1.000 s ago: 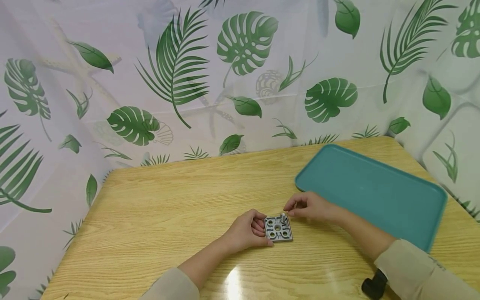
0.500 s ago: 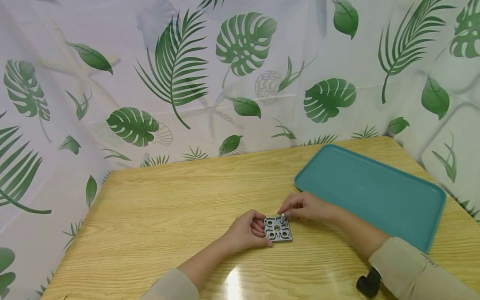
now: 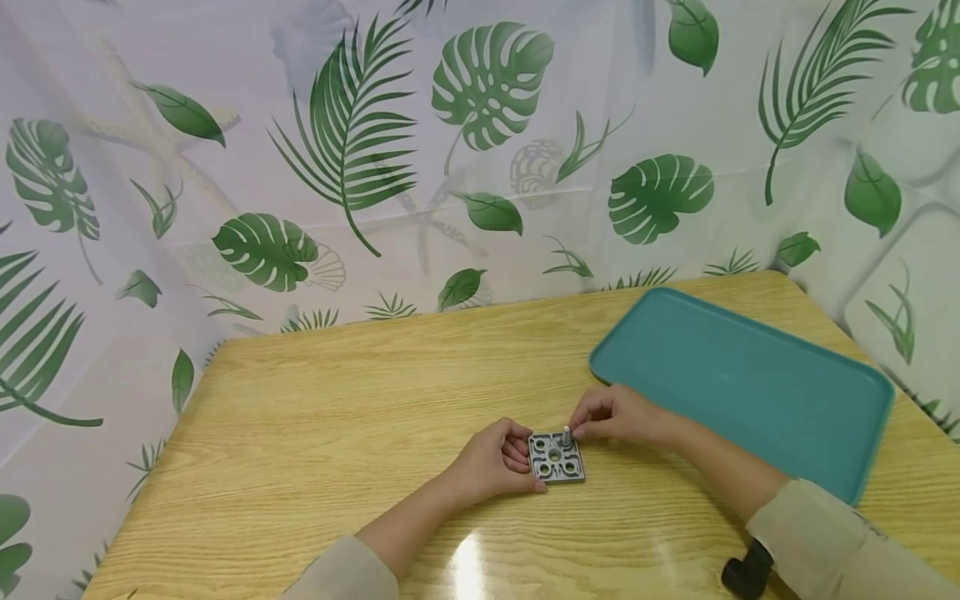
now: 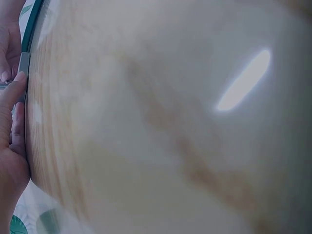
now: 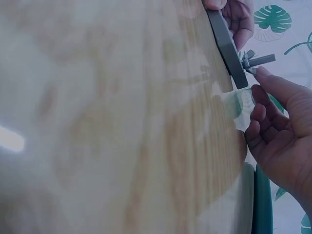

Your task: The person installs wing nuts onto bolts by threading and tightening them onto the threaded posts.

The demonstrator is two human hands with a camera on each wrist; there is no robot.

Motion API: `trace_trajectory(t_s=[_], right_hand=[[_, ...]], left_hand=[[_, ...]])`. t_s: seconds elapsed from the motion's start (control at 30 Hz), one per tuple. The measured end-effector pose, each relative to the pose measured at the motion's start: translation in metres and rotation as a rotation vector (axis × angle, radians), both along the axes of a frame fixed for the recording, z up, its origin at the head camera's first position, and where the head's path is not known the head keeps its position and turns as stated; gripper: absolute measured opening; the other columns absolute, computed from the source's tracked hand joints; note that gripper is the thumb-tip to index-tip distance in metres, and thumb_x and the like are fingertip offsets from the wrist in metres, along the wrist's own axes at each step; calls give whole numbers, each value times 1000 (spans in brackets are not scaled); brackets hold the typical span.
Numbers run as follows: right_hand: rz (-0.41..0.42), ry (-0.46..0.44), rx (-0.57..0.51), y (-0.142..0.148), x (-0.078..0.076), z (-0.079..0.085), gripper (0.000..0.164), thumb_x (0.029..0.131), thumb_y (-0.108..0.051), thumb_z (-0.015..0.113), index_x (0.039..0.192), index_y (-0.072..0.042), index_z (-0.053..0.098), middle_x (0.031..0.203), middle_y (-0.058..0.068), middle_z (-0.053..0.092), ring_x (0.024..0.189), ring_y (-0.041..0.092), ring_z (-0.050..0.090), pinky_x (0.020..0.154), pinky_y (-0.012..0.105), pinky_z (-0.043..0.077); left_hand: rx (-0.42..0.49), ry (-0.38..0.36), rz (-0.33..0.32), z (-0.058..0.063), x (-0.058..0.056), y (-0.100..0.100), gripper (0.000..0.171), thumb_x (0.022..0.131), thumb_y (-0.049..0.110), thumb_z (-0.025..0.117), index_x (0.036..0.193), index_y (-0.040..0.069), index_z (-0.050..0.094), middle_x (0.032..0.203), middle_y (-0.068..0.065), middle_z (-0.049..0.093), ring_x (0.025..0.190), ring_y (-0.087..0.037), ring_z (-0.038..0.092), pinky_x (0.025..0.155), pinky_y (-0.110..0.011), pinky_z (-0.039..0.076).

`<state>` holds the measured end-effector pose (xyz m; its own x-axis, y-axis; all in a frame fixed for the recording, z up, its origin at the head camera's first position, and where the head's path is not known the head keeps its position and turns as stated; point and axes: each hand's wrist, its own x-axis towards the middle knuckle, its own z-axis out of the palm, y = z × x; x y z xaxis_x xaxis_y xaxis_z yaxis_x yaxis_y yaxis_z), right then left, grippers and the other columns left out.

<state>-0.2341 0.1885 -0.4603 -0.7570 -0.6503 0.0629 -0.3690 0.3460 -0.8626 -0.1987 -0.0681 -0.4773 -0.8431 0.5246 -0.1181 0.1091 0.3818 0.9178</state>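
A square grey metal plate (image 3: 557, 472) with several round holes is gripped at its left side by my left hand (image 3: 487, 467), thumb along the near edge and fingers behind. From the plate's far right corner a threaded bolt (image 3: 566, 434) sticks up. A wing nut (image 5: 247, 60) sits on that bolt close to the plate, clearest in the right wrist view. My right hand (image 3: 618, 414) pinches at the wing nut with thumb and index finger, the thumb tip touching one wing. The other right fingers are curled in. In the left wrist view the plate (image 4: 24, 62) shows edge-on.
A teal tray (image 3: 735, 375) lies at the right of the wooden table (image 3: 337, 417), beyond my right forearm. A leaf-print cloth (image 3: 480, 192) hangs behind the table. A black device (image 3: 748, 573) is at my right sleeve.
My right fingers shifted left to the bolt, then back a little to the right, and the wing nut's wings look turned. The left hand and plate have stayed in place.
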Motion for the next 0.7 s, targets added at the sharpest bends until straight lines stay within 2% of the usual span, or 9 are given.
trace_trajectory(t_s=[0.2,0.57,0.7], right_hand=[[3,-72,-6,-1,5,0,10,84,-11,71,86,-1,70,83,5,64,60,3,50,49,20,45],[-2,-78,-12,-4,9,-2,12,84,-12,72,85,0,70,82,2,64,61,2,50,52,18,45],[-14,-79,-9,-4,8,-3,13,82,-13,73,84,0,69,82,5,66,62,2,52,53,18,46]], left_hand=[[-3,-6,-1,-1,0,0,61,68,9,85,120,2,53,96,-2,55,80,-8,60,72,-17,55],[3,-11,-4,-2,-1,-1,62,68,9,85,120,3,53,96,-1,55,80,-8,60,72,-18,55],[5,-4,-6,-2,-2,-1,61,68,9,85,120,1,53,95,-3,55,80,-9,60,72,-18,55]])
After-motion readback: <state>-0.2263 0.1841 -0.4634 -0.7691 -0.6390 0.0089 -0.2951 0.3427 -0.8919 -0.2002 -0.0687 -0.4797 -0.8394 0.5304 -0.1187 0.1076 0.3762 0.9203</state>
